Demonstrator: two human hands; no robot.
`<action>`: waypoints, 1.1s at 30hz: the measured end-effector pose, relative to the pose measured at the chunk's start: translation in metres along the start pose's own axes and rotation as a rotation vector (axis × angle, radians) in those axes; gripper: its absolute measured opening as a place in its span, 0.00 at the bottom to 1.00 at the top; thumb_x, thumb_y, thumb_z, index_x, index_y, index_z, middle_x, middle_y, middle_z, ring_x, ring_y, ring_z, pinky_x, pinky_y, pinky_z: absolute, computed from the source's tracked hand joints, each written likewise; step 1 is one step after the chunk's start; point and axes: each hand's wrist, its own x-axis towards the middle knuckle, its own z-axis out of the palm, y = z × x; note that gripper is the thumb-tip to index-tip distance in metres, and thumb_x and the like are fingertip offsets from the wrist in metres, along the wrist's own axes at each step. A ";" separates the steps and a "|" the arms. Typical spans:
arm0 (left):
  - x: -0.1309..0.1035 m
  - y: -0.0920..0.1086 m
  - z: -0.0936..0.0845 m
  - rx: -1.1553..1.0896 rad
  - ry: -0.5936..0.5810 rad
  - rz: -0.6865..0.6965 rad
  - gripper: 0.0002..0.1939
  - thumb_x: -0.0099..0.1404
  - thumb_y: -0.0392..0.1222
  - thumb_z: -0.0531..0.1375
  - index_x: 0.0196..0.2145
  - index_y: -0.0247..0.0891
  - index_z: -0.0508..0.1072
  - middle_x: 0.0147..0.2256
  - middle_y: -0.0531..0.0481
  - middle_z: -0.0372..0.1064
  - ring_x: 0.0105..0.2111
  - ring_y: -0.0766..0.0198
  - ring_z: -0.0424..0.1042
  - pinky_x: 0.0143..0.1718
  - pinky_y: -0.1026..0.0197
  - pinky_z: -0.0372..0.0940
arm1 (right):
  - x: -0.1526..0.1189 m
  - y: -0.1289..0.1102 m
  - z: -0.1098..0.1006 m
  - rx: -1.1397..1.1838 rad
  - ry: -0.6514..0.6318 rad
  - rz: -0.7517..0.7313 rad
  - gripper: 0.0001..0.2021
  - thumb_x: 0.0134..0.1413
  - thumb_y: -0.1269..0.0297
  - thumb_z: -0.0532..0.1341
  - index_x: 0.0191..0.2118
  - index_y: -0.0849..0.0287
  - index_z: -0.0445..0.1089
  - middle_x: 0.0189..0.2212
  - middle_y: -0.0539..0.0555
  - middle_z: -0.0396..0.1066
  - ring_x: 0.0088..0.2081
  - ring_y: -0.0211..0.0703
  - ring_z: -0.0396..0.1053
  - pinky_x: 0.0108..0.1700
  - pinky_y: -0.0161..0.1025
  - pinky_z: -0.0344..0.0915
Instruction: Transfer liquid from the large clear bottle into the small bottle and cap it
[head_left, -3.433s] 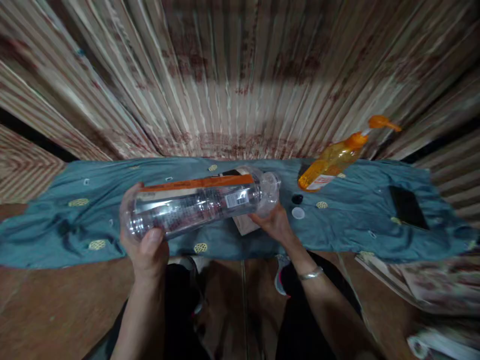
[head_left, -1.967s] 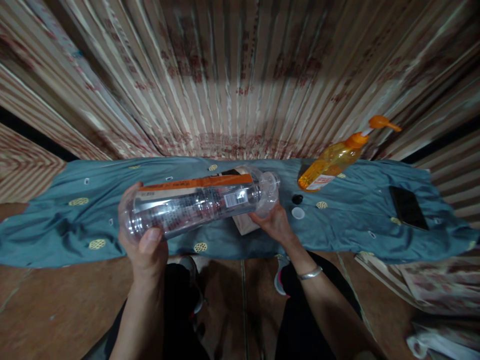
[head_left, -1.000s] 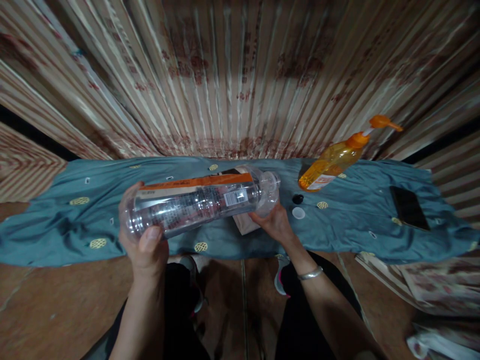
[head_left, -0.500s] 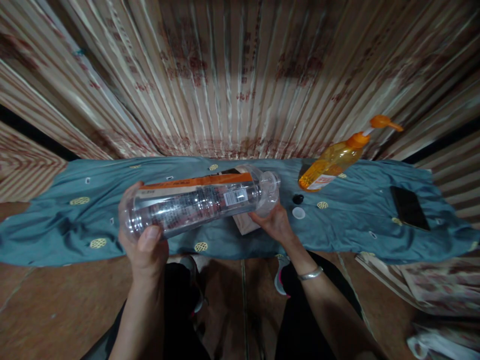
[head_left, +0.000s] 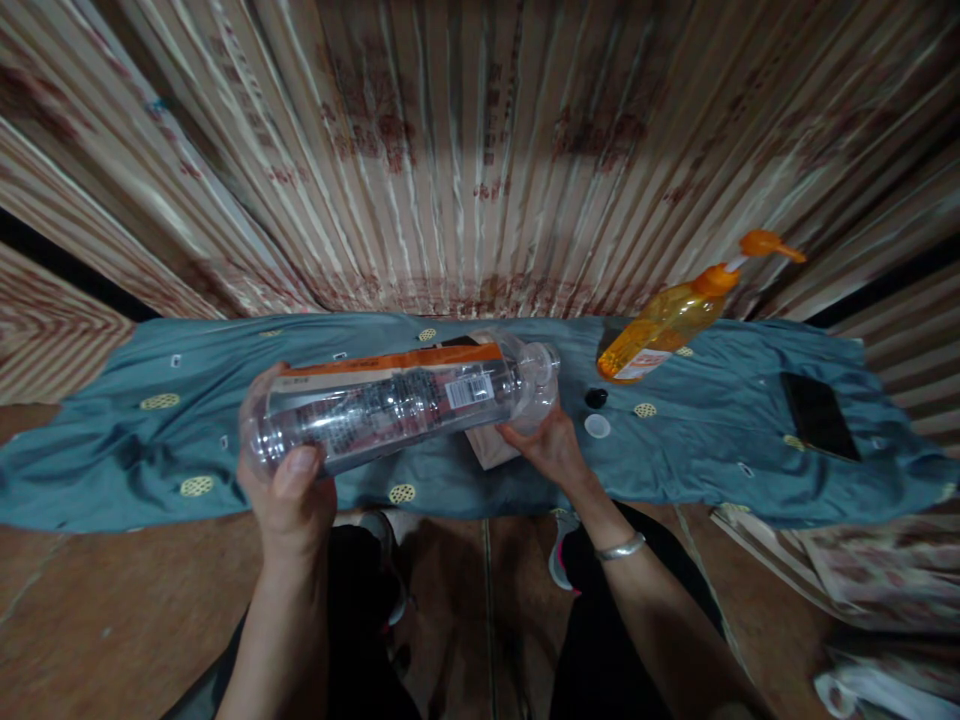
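A large clear plastic bottle (head_left: 375,410) lies sideways in the air above the cloth, its neck pointing right and without a cap. It has an orange-edged label and a white barcode. My left hand (head_left: 289,500) is wrapped round its base, thumb on the near side. At the neck end, my right hand (head_left: 551,440) supports the bottle from below, its fingers partly hidden behind the clear plastic. Under the bottle lies a beige, flat-sided object (head_left: 491,448), mostly covered from sight. To the right of my right hand are a small black cap (head_left: 596,398) and a white cap (head_left: 598,426).
An orange pump bottle (head_left: 660,325) stands at the back right on the teal patterned cloth (head_left: 165,450). A dark flat object, like a phone (head_left: 819,415), lies at the far right. A striped curtain (head_left: 480,150) hangs behind. Bags (head_left: 862,570) rest on the floor at right.
The bottle has turned very slightly in my hands, the barcode tilting a little. Both hands keep nearly the same place, and the other things have not moved.
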 end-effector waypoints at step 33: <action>0.004 0.022 0.012 -0.212 0.063 -0.164 0.36 0.40 0.64 0.76 0.47 0.48 0.83 0.49 0.48 0.79 0.50 0.42 0.79 0.46 0.48 0.73 | -0.002 0.005 0.003 -0.052 0.003 -0.006 0.51 0.52 0.42 0.76 0.72 0.68 0.60 0.61 0.76 0.79 0.61 0.74 0.81 0.61 0.67 0.80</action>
